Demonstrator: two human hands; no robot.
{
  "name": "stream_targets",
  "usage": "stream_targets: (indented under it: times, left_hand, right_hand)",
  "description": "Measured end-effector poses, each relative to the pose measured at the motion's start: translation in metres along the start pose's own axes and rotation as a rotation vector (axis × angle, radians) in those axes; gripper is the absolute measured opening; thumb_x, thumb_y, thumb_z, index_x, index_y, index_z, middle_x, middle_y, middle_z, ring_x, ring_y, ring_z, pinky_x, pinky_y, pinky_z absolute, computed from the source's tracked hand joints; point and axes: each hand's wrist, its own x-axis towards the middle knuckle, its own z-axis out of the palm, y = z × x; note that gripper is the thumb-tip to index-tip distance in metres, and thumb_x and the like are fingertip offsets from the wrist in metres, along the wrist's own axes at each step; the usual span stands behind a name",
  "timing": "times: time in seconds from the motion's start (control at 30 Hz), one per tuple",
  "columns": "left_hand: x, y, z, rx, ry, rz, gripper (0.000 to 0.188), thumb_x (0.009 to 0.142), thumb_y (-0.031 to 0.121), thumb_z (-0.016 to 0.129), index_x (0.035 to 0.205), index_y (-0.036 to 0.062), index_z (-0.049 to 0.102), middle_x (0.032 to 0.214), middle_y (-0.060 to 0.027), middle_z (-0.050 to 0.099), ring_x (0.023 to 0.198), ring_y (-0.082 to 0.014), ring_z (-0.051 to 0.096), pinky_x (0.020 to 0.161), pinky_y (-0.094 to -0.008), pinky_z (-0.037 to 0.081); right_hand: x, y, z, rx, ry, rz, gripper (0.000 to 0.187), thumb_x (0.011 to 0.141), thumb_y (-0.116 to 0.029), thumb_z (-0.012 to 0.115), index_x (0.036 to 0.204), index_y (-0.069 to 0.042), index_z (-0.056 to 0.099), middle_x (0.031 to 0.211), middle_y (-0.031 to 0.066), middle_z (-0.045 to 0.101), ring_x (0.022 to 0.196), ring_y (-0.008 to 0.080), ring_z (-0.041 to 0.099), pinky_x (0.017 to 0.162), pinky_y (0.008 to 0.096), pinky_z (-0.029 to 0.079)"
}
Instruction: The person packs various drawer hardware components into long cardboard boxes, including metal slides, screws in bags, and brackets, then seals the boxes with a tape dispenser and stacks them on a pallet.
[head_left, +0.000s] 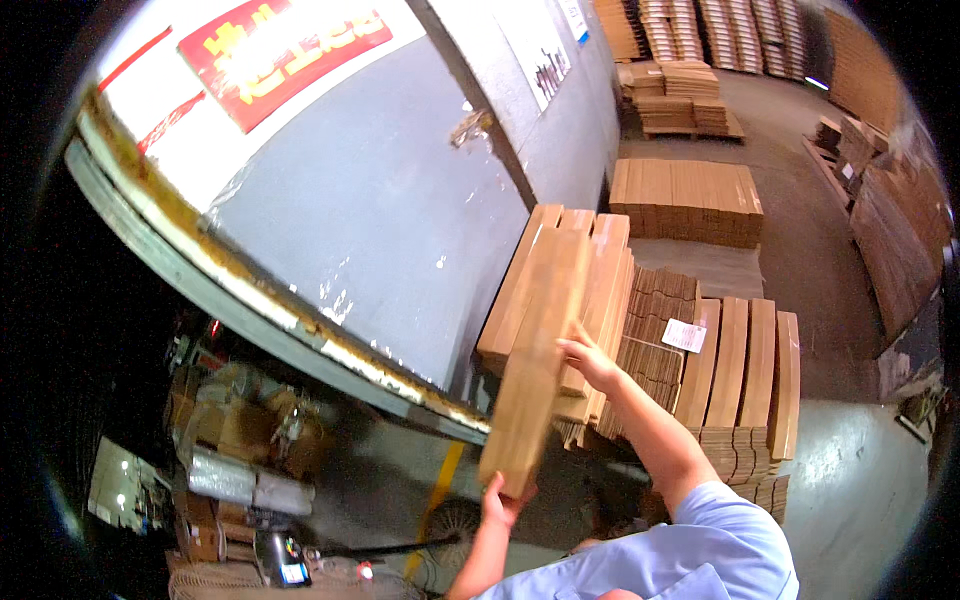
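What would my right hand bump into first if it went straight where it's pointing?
The right hand would probably meet the long cardboard box first; it seems to be touching the box's right side.

Pale blue shirt [640,555] with soft folds, short, loose sleeve [735,520] on the right side, bare forearms [643,412], bare hands [592,362]

Head-worn fisheye, facing down

1 long, narrow brown cardboard box [540,345]: held aslant; in view, far part overlaps stacked boxes' [607,270] near edge.
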Motion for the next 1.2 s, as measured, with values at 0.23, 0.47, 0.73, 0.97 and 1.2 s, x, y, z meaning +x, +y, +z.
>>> stream_targets:
  times: [0.23,0.47,0.73,0.97,1.2]
  left_hand:
    - [0.208,0.123,0.078,0.192,0.267,-0.003,0.059,0.086,0.049,0.057,0.128,0.0103,0.041,0.119,-0.0111,0.051,0.103,-0.0267,0.053,0.082,-0.0498,0.048]
    - [0.302,0.156,0.117,0.33,0.147,0.086,0.065,0.088,0.051,0.051,0.139,0.0153,0.033,0.143,-0.0067,0.035,0.13,-0.0292,0.033,0.104,-0.0553,0.027]
    - [0.273,0.092,0.081,0.301,0.289,0.204,0.093,0.08,0.066,0.051,0.138,-0.0015,0.023,0.144,-0.0127,0.024,0.132,-0.0247,0.025,0.109,-0.0417,0.021]
    - [0.082,-0.074,-0.084,1.199,0.108,-0.598,0.022,0.086,0.029,0.052,0.072,0.0121,0.047,0.058,-0.0022,0.046,0.047,-0.0135,0.044,0.035,-0.027,0.032]
    - [-0.052,-0.148,-0.214,1.619,-0.168,-0.384,0.063,0.08,0.036,0.068,0.126,0.0011,0.043,0.108,-0.0167,0.06,0.096,-0.0227,0.058,0.084,-0.0357,0.047]
  right_hand:
    - [-0.051,0.023,0.03,-0.418,-0.233,0.052,0.05,0.087,-0.031,0.062,0.128,-0.004,0.049,0.12,0.0125,0.057,0.11,0.0188,0.053,0.093,0.0345,0.045]
    - [-0.312,0.135,-0.134,-1.076,0.554,0.548,0.039,0.076,-0.027,0.066,0.11,-0.007,0.063,0.111,0.0156,0.062,0.102,0.032,0.059,0.087,0.0378,0.049]
    - [-0.468,0.216,-0.195,-1.034,1.137,0.815,0.039,0.072,-0.019,0.065,0.109,-0.007,0.056,0.117,0.0208,0.05,0.103,0.0388,0.053,0.088,0.0434,0.046]
    - [-0.435,0.231,-0.217,-1.042,0.959,0.632,0.035,0.074,-0.016,0.064,0.107,-0.007,0.055,0.11,0.0188,0.05,0.104,0.0371,0.051,0.09,0.0429,0.043]
    - [-0.455,0.225,-0.266,-0.718,1.687,0.625,0.032,0.081,-0.018,0.059,0.107,-0.004,0.049,0.116,0.0164,0.044,0.103,0.037,0.047,0.087,0.0435,0.042]
